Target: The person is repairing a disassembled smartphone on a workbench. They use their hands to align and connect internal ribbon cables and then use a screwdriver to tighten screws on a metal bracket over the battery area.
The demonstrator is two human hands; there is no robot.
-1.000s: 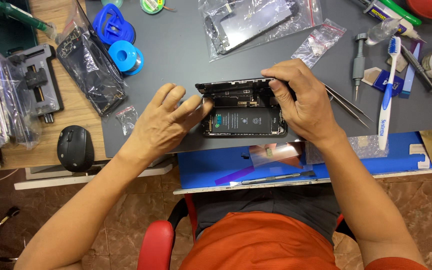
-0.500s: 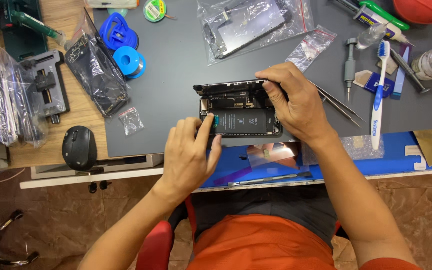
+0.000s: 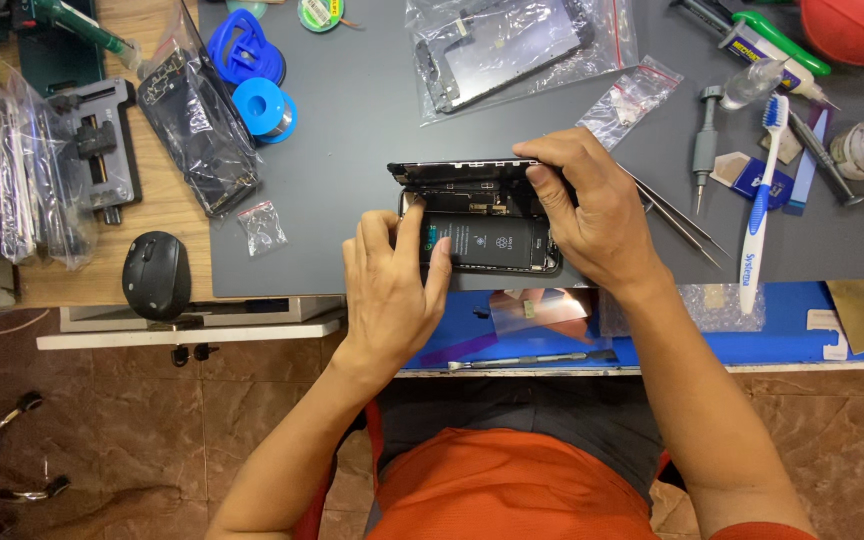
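An opened smartphone (image 3: 487,240) lies on the dark grey work mat (image 3: 352,130), its black battery and circuit board showing. Its screen panel (image 3: 457,167) stands lifted along the far edge. My left hand (image 3: 392,285) rests on the phone's near left corner, fingers pressing on the battery end. My right hand (image 3: 592,205) grips the right side of the phone and holds the raised screen panel with the fingertips. Metal tweezers (image 3: 682,220) lie just right of my right hand.
Plastic bags with phone parts (image 3: 512,45) (image 3: 197,130), two blue suction cups (image 3: 247,60), a black mouse (image 3: 156,275), a screwdriver (image 3: 702,150), a toothbrush (image 3: 760,200), a metal spudger (image 3: 527,358) and bottles at the right edge surround the mat.
My left hand has slid from the phone's left side down to its near left corner and now presses on the battery end. My right hand keeps its hold on the screen panel.
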